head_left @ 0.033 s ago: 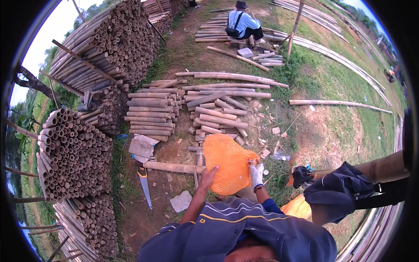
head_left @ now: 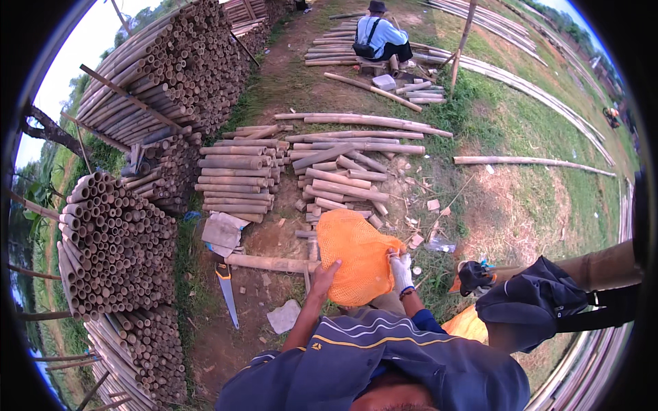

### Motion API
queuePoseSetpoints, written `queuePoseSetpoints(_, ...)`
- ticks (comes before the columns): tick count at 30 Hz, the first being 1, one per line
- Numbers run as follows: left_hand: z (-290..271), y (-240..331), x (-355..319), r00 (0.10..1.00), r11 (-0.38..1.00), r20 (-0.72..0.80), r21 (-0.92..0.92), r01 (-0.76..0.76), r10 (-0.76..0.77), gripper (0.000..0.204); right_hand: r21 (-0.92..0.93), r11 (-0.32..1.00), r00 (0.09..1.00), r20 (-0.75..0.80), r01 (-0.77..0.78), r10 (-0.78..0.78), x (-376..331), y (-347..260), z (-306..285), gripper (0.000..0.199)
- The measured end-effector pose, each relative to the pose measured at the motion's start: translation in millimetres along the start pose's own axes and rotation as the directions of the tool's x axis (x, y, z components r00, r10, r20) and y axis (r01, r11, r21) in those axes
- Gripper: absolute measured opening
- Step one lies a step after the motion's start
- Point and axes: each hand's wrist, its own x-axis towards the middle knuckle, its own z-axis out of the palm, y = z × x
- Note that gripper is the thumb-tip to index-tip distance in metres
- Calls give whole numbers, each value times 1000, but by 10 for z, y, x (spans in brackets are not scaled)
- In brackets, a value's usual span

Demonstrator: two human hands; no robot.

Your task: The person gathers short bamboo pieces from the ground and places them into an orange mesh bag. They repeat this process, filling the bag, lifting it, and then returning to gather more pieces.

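Observation:
An orange mesh bag hangs bunched in front of me, held between both hands. My bare left hand is closed on its left side, with the thumb lying over the mesh. At the right edge, my right hand, in a white glove, pinches a gathered part of the bag. Behind the bag runs a bamboo pole, its right end hidden by the mesh. A handsaw with a black and yellow handle lies to the left, close to the pole's left end.
Cut bamboo pieces lie stacked ahead, and more are scattered beside them. Tall bamboo piles line the left. A dark bag hangs on a thick bamboo pole at right. Another person sits farther off.

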Motion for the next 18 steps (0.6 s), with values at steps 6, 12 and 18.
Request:
queuePoseSetpoints(6, -114, 361, 450, 969, 986, -196, -38, -164, 153, 43, -97, 968, 674, 701, -233, 232, 69, -1562, 380, 56)
queuePoseSetpoints(12, 166, 696, 765, 895, 977, -404, 173, -126, 187, 51, -369, 920, 501, 826, 135, 258, 462, -2167, 530, 46)
queuePoseSetpoints(18, 13, 641, 1453, 833, 976, -514, 168, -138, 206, 53, -155, 975, 647, 762, 158, 16, 1156, -1493, 413, 47)
